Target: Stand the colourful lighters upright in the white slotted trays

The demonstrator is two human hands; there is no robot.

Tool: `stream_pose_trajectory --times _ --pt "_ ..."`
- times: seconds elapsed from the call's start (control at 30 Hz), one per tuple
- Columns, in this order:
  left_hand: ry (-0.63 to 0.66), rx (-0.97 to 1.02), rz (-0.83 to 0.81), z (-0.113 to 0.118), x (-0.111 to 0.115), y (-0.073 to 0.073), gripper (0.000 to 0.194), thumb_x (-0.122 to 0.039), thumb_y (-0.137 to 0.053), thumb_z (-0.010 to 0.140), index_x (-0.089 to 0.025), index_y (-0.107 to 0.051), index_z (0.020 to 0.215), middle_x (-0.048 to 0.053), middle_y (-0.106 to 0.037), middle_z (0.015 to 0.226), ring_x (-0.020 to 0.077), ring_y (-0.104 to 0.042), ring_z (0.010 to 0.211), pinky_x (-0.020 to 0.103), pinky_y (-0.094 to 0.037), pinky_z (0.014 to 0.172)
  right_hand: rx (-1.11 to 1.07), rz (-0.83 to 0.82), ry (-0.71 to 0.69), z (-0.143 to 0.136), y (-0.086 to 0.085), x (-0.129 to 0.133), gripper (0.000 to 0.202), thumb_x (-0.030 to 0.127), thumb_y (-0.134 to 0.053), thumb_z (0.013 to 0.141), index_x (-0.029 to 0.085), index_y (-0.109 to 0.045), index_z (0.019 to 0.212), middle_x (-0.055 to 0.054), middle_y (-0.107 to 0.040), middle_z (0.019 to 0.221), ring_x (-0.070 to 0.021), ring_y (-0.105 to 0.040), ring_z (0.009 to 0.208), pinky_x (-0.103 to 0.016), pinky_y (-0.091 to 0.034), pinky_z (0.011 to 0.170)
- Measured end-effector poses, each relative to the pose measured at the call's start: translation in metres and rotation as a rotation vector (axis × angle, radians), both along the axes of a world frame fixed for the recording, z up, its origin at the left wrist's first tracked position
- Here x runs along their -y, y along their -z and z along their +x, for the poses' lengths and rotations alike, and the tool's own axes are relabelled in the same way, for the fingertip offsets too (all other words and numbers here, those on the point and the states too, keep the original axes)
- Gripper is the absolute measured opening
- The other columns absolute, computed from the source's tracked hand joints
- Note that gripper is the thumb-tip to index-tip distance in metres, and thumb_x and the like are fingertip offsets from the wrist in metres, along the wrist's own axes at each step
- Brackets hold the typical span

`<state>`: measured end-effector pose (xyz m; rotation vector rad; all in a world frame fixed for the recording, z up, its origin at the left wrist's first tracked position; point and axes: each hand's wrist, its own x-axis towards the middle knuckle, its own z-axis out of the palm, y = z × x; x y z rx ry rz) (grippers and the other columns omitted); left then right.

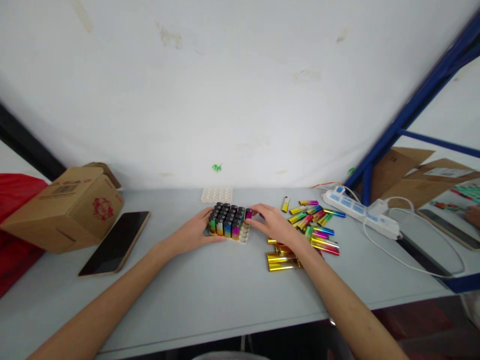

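Note:
Several upright lighters (227, 220) with black tops and shiny coloured bodies stand in rows in a white tray (243, 236), whose right column shows bare round slots. My left hand (194, 233) rests against the left side of the block, thumb along its near edge, fingers apart. At the right end my right hand (269, 220) pinches a magenta lighter (248, 213) upright over the tray's far right corner. Beside and under my right forearm lies a loose pile of metallic lighters (284, 261) in gold, red, blue and green.
Behind the block lies a second white tray (216, 194) by the wall. A phone (115, 243) and a cardboard box (67, 207) are at left. At right are a white power strip (360, 211) with cables, a blue frame (416, 95) and part of another person's hand (473, 215).

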<state>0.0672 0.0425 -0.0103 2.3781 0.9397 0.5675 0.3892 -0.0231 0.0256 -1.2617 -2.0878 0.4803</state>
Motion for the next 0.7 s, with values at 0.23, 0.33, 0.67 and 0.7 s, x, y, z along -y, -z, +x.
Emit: stream_pose_trajectory --times 0.23,0.33,0.67,0.7 --pt "-0.019 -0.014 -0.007 0.0 0.001 0.0 0.084 -0.062 -0.09 0.092 -0.024 -0.065 0.162 0.015 -0.059 0.174 0.0444 -0.059 0.159 0.061 -0.041 0.142 0.244 -0.007 0.233 0.061 -0.021 0.003 0.016 0.027 -0.065 0.113 0.019 -0.079 0.115 -0.012 -0.083 0.109 -0.0267 -0.077 0.102 -0.039 -0.056 0.099" --pt "-0.01 -0.006 0.009 -0.001 0.0 0.001 0.077 -0.06 -0.091 0.091 -0.027 -0.07 0.157 0.012 -0.062 0.172 0.0439 -0.059 0.159 0.06 -0.04 0.143 0.317 -0.041 0.263 0.08 -0.022 0.001 0.012 0.019 -0.07 0.107 0.02 -0.081 0.103 -0.011 -0.084 0.105 -0.0261 -0.077 0.097 -0.037 -0.055 0.095" --pt "-0.006 -0.019 -0.01 -0.001 -0.002 0.003 0.086 -0.065 -0.087 0.092 -0.025 -0.061 0.164 0.014 -0.058 0.174 0.0427 -0.056 0.161 0.057 -0.038 0.144 0.511 -0.166 0.37 0.072 0.005 -0.008 0.015 0.019 -0.078 0.101 0.017 -0.083 0.115 -0.018 -0.084 0.116 -0.034 -0.078 0.111 -0.039 -0.056 0.096" --pt "-0.007 -0.024 -0.011 -0.001 -0.002 0.004 0.085 -0.065 -0.088 0.092 -0.026 -0.062 0.163 0.013 -0.058 0.175 0.0428 -0.055 0.162 0.057 -0.037 0.144 0.517 -0.16 0.365 0.071 0.006 -0.008 0.015 0.019 -0.076 0.103 0.017 -0.082 0.117 -0.019 -0.083 0.118 -0.034 -0.078 0.112 -0.039 -0.056 0.098"
